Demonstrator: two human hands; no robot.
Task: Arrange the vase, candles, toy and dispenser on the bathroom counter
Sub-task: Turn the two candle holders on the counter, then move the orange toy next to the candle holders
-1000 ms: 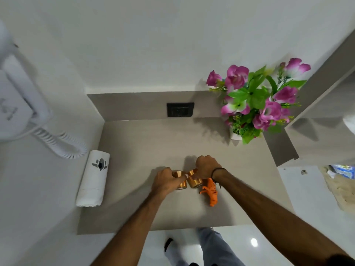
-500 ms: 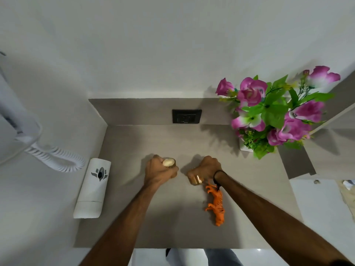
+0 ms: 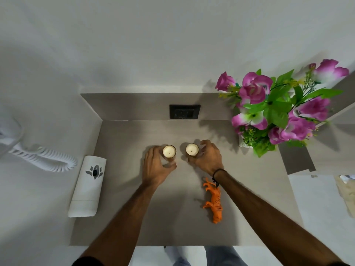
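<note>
Two small candles in gold holders stand upright side by side in the middle of the grey counter (image 3: 134,217). My left hand (image 3: 156,166) curls around the left candle (image 3: 169,151), thumb and fingers on its sides. My right hand (image 3: 208,157) wraps the right candle (image 3: 192,149) from the right. An orange toy tiger (image 3: 214,202) lies on its side just below my right wrist. A white vase (image 3: 243,144) of pink flowers (image 3: 276,106) stands at the back right. The white dispenser (image 3: 88,186) lies along the counter's left edge.
A black wall socket (image 3: 184,111) sits on the backsplash behind the candles. A white coiled cord (image 3: 44,156) hangs on the left wall. A grey shelf unit (image 3: 315,150) borders the counter on the right. The counter's front edge runs near my forearms.
Both candles were close together and tilted in my hands near the toy; they now stand upright, apart, and farther back on the counter. The camera has shifted lower.
</note>
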